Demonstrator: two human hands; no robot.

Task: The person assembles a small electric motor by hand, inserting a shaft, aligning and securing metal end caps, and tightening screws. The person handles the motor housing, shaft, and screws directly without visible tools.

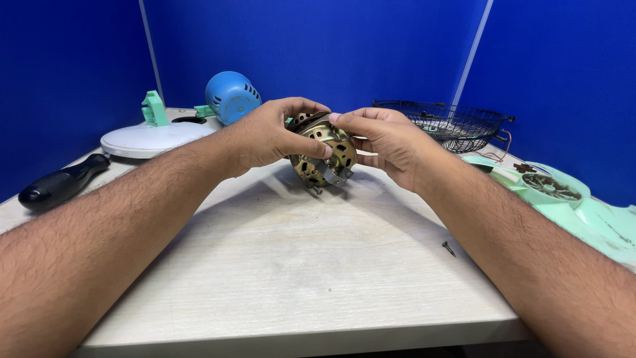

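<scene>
Both of my hands hold a round brass-coloured fan motor (322, 156) just above the pale wooden table (291, 265), near its far middle. My left hand (275, 132) wraps the motor's left side, thumb across its front. My right hand (384, 142) grips the right side, with fingertips pinched at the top edge. A grey metal bracket hangs at the motor's lower front. The back of the motor is hidden by my fingers.
A blue motor housing (232, 96) and a white round base with a green bracket (154, 136) sit at the back left. A black-handled tool (59, 184) lies at the left edge. A black wire guard (440, 122) and pale green fan blades (563, 199) lie right. A small screw (448, 248) rests near my right forearm.
</scene>
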